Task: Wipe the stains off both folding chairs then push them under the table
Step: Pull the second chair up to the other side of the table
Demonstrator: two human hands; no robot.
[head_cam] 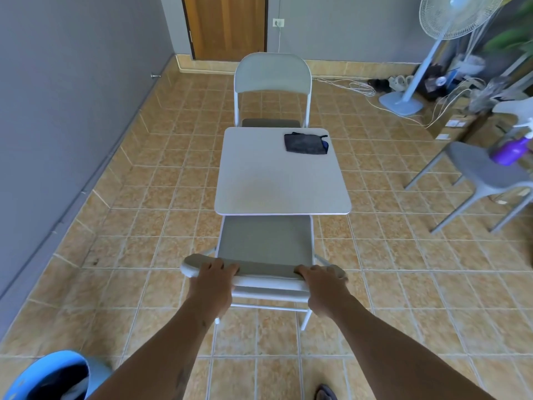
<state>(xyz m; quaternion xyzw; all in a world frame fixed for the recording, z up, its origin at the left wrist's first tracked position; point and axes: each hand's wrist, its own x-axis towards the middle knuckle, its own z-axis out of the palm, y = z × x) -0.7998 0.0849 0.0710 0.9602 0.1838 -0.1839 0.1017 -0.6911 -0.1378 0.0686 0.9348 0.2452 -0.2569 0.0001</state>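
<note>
Both hands clasp the top edge of the near folding chair's backrest (264, 273): left hand (212, 287) toward one end, right hand (324, 290) toward the other. Near chair (265, 241): seat front tucked just under the near edge of the table (268, 180). Far chair (272, 79): at the table's opposite side, seat mostly beneath. Dark cloth (305, 143): folded on the table's far right corner.

The near chair (265, 243) had a matt grey cloth seat on pale painted metal tubing. At twelve o'clock, the table (277, 180) looked smooth and matt, its rag (305, 143) dark cloth. Floor tiles (144, 226) were faintly glossy.
</note>
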